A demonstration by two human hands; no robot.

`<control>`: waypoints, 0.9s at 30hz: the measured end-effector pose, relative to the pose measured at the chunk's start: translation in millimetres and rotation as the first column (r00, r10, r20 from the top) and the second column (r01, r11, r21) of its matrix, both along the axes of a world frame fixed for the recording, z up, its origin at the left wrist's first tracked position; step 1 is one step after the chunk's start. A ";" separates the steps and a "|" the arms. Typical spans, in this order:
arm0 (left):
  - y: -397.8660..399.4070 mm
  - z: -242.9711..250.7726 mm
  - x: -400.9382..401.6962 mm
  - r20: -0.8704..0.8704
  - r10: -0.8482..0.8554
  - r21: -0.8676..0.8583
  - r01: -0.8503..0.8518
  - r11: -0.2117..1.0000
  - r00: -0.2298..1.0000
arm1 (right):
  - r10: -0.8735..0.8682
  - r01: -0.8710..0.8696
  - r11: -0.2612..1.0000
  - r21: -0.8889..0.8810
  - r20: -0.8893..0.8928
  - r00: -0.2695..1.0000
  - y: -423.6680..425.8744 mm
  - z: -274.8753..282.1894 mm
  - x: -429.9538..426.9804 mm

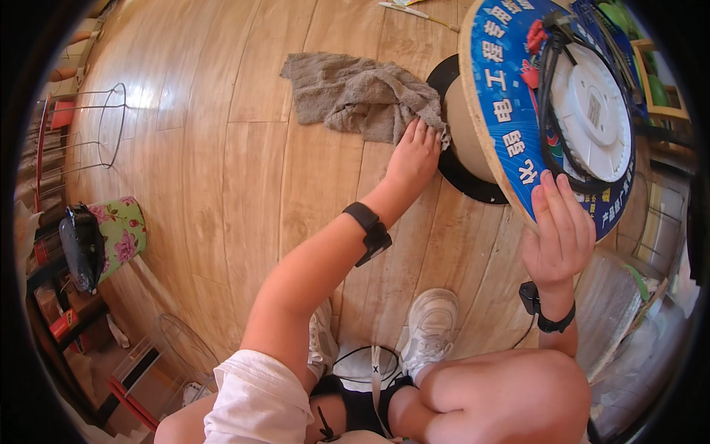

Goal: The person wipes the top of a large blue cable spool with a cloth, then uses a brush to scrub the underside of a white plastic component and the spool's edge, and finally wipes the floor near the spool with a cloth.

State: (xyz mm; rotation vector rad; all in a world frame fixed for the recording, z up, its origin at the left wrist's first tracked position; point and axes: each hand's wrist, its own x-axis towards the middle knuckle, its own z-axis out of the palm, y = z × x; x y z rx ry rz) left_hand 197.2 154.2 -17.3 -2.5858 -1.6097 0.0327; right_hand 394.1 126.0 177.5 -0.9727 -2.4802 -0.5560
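Note:
A crumpled grey-brown cloth [360, 94] lies on the wooden floor. My left hand [419, 147] rests on its right end, fingers curled onto the fabric near the black base of a large cable spool. The spool's tilted round top flange [499, 111] is blue with printed writing. My right hand [560, 227] holds the near edge of this flange, fingers over the printed face, thumb hidden. On the flange sit a white round plastic piece [596, 111] and a coiled black cable [546, 111] with a plug.
A toothbrush-like brush [421, 15] lies at the top. On the left are a wire rack [113, 125], a flowered bin [125, 233] with a black plastic bag [83, 247], and a dark shelf. My shoes [432, 327] are below. Silvery wrapped material [610, 299] stands at the right.

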 end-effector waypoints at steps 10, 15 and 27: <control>83.0 4.2 -6.4 0.027 0.062 0.005 -0.062 0.998 0.998 | 0.039 -0.037 0.998 -0.054 0.035 0.999 1.9 -2.9 5.5; 119.1 6.5 -4.0 0.089 0.136 -0.041 -0.133 0.990 0.987 | 0.033 -0.031 0.998 -0.055 0.021 0.999 -0.9 -0.6 3.8; 23.5 5.5 -6.5 -0.050 0.007 -0.010 -0.007 1.000 0.999 | 0.018 -0.023 0.998 -0.057 -0.082 0.996 1.3 4.7 -0.4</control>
